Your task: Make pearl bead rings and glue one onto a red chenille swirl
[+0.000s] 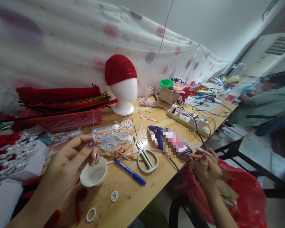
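My left hand [71,158] is raised above a small white cup [83,181] that holds tiny pale beads. Its thumb and fingertips are pinched together, and whatever is between them is too small to make out. Off the table's front edge, my right hand [207,167] is closed, fingertips together near the phone [178,144]; what it holds is unclear. Two rings of pearl beads, one smaller [114,191] and one larger [91,210], lie in front of the cup. A blue marker [130,172] and pale-green-handled scissors [145,156] lie between my hands.
A blue glue gun [158,134] lies beside the phone, with a power strip [188,120] behind. A white foam head [124,95] wears a red cap [120,69]. Left are a red basket [73,122] and pearls [16,156]. A red plastic bag [249,190] hangs right; a person [263,104] sits beyond.
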A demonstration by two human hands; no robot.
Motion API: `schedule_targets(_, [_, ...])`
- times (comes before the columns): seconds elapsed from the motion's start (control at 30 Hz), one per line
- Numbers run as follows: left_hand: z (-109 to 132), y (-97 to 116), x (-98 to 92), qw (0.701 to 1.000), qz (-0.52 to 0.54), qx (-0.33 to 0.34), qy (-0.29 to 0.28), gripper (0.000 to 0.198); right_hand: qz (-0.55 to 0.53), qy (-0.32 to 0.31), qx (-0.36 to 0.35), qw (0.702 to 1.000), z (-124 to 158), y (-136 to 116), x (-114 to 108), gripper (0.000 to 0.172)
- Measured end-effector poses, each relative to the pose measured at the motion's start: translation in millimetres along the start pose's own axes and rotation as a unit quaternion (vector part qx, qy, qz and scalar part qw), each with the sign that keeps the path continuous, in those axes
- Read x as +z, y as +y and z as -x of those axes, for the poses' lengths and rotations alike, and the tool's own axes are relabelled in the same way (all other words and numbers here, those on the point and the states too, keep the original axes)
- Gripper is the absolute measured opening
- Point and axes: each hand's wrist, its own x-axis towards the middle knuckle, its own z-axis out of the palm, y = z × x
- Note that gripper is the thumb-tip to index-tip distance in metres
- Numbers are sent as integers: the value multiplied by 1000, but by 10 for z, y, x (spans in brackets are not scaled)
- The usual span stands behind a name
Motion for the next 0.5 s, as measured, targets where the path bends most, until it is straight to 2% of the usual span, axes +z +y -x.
schedule_targets(0.17, [2,-11,-10,1000,2,2,4,34,30,-56,53,997,-9,74,66,38])
schedule_targets(0.5, [4,21,-6,999,34,3,-1,34,61,-16,114,991,30,82,61,35])
